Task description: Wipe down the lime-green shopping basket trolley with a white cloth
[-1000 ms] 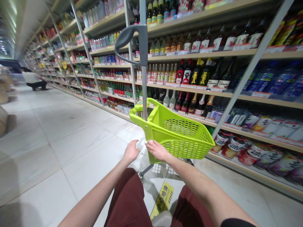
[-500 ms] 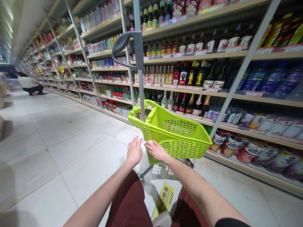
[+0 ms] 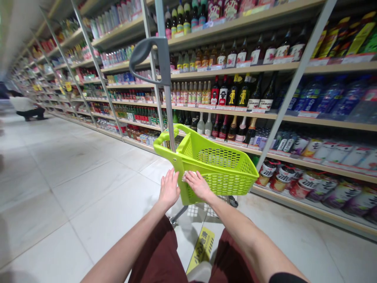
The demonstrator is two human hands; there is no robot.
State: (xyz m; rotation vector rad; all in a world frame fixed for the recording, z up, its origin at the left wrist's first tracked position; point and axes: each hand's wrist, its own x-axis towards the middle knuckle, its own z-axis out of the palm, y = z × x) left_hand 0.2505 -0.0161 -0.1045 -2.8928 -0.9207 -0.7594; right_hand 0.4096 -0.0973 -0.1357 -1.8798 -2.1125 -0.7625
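A bright green plastic shopping cart basket with perforated sides stands in front of me on a wheeled frame. My right hand is at its near side wall, fingers pressing a small crumpled white tissue or wipe against the plastic. Just left of it, my left hand has its fingers extended by the basket's rear edge, and nothing shows in it. Whether its fingertips touch the basket, I cannot tell. A grey pole with a looped handle rises from the back of the basket.
Shelves of bottles run along the aisle behind the cart. A crouching person is far left on the tiled floor. A yellow floor sign lies between my knees, and a caster shows below the basket.
The white tissue has gone from between my two hands to under my right fingers on the basket wall. My left hand has come away from it. The view has shifted slightly right.
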